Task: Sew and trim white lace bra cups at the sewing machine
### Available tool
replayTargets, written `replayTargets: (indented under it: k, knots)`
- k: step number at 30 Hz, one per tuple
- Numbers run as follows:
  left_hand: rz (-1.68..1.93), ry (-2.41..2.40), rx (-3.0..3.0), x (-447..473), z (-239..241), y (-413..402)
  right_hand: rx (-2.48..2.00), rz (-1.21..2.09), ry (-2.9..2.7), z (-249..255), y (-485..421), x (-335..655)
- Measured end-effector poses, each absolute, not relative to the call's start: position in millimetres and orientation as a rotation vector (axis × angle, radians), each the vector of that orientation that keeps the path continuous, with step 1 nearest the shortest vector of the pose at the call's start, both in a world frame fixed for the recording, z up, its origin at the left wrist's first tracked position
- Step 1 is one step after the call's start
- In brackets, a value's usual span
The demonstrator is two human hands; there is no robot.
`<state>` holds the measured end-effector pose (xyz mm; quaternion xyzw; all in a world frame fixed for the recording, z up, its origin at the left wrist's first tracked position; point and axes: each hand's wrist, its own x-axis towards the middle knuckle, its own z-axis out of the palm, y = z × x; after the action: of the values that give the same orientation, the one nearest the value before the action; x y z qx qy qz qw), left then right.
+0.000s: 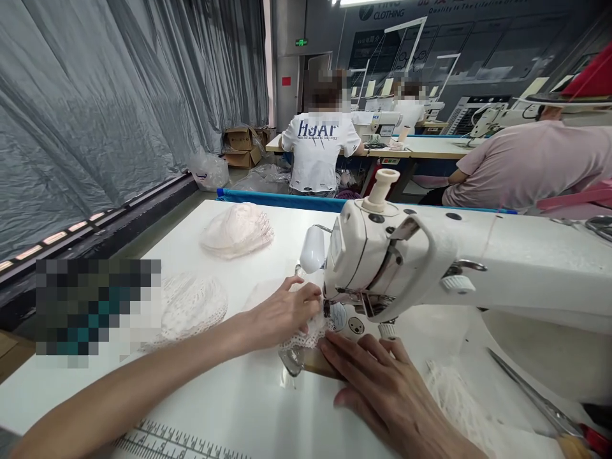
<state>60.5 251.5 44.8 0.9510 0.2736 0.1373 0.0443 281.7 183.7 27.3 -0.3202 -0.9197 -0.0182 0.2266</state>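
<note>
My left hand lies on a small piece of white lace beside the needle area of a white sewing machine, fingers stretched flat and pressing the lace down. My right hand rests flat on the table just in front of the machine's foot, fingertips touching the lace's near edge. Part of the lace is hidden under the machine head and my fingers.
A stack of pale bra cups and a heap of white lace pieces lie on the white table to the left. Scissors and white strips lie right. Other people sit at sewing tables behind.
</note>
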Motion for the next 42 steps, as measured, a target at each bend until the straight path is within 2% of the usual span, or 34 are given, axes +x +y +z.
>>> replayTargets:
  k: [9,42]
  knots:
    - [0.418,0.785,3.021,57.1,52.7,208.3,-0.843,-0.099,-2.456,28.8,181.4,277.0]
    - [0.551,0.868,3.060,56.8,41.9,215.2,-0.899,-0.101,-2.450,24.3,183.2,275.5]
